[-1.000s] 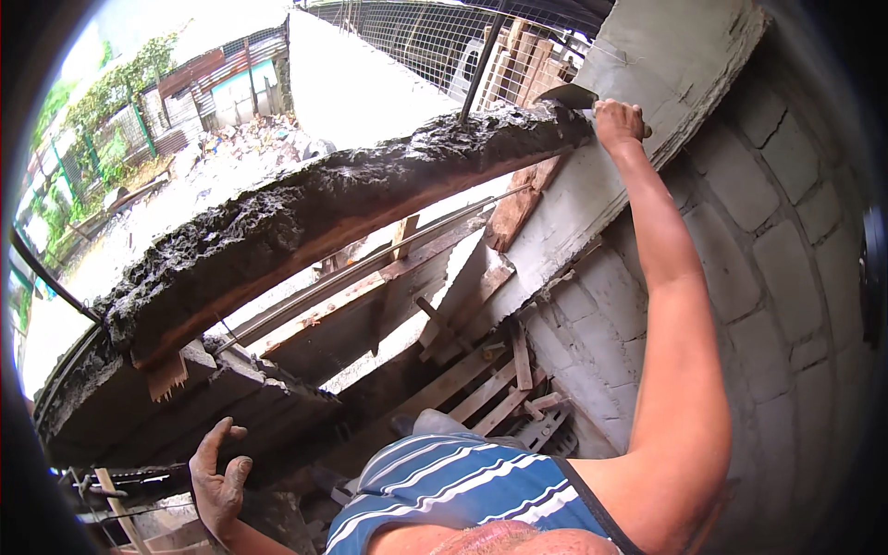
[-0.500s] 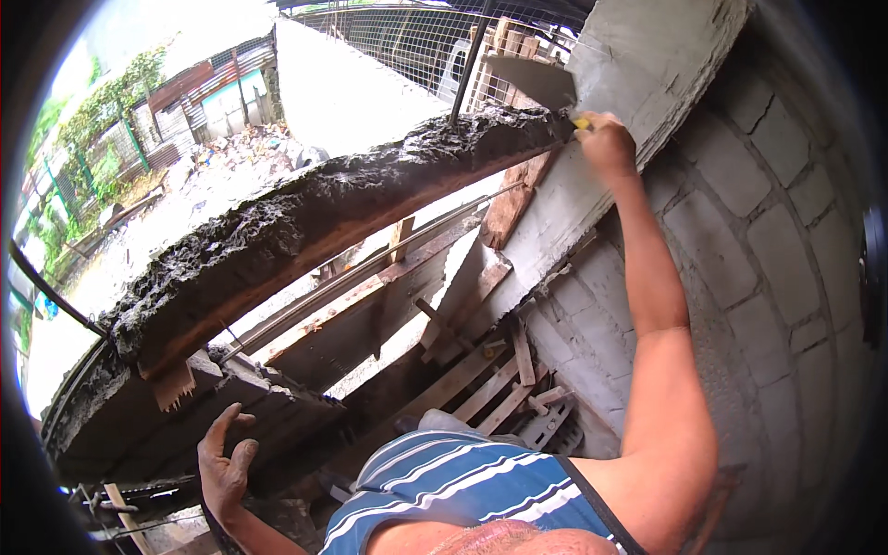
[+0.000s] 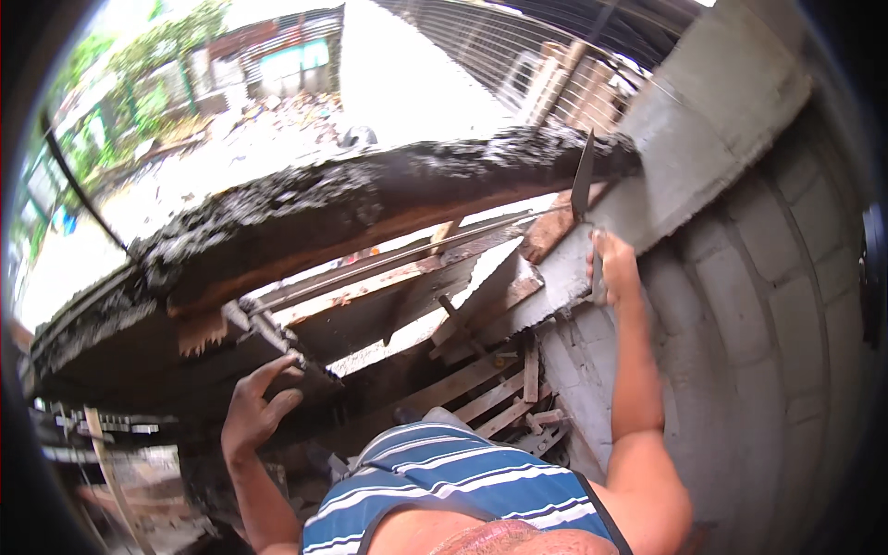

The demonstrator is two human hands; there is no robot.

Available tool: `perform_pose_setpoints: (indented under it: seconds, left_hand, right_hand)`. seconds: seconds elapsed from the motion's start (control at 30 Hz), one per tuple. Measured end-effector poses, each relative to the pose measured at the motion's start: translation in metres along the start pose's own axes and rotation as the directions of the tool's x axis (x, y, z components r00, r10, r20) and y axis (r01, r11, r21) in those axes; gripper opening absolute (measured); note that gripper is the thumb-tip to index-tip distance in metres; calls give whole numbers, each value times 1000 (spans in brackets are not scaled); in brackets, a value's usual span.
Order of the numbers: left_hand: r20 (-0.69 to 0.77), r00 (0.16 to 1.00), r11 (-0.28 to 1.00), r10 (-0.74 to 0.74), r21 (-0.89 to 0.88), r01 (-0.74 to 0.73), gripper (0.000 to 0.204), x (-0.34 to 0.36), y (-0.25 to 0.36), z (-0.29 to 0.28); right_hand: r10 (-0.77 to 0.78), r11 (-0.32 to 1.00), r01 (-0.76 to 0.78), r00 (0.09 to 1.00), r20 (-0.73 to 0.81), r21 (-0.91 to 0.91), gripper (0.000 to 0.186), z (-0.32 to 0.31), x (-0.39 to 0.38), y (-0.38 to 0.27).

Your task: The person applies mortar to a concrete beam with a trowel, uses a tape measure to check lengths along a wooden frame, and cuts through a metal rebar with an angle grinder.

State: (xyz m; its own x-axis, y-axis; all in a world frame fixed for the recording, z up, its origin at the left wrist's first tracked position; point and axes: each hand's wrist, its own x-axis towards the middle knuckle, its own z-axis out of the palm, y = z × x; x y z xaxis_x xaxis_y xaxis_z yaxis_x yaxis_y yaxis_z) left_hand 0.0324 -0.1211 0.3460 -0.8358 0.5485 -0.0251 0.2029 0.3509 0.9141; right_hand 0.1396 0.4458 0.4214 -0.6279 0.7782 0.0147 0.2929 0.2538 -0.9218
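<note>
A pointed trowel (image 3: 582, 180) is in my right hand (image 3: 612, 268), the fingers wrapped round its handle. Its blade stands nearly edge-on, tip up, in front of the right end of a long ledge (image 3: 370, 190) topped with rough, dark wet mortar. Below the ledge's left part, my left hand (image 3: 260, 402) hangs with its fingers apart and slightly curled, nothing in it. Dark smears show on its fingertips. A broken piece of wood (image 3: 199, 331) juts from under the ledge near that hand.
To the right rises a grey block wall (image 3: 721, 342) beside a smooth concrete column (image 3: 712, 111). Wooden boards (image 3: 490, 388) lie below me. A thin dark rod (image 3: 79, 190) stands at the ledge's left end. Wire mesh (image 3: 481, 55) and a rubble-strewn yard (image 3: 287, 120) lie beyond.
My right hand has drawn the trowel down and nearer, and its blade has turned from broadside to edge-on. My left hand has risen slightly. The whole view has shifted.
</note>
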Motion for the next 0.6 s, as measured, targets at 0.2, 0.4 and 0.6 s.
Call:
perform_pose_setpoints:
  seconds: [0.2, 0.4, 0.6]
  left_hand:
    - [22, 991, 990, 131, 56, -132, 57, -9, -46, 1]
    - [-130, 989, 996, -68, -60, 61, 55, -94, -102, -21]
    - [-618, 658, 830, -430, 17, 558, 58, -287, -214, -95]
  right_hand:
    - [-100, 984, 91, 994, 52, 151, 23, 82, -103, 62]
    - [-277, 831, 485, 786, 552, -273, 42, 79, -157, 203]
    - [-5, 679, 730, 110, 994, -77, 43, 217, -191, 249]
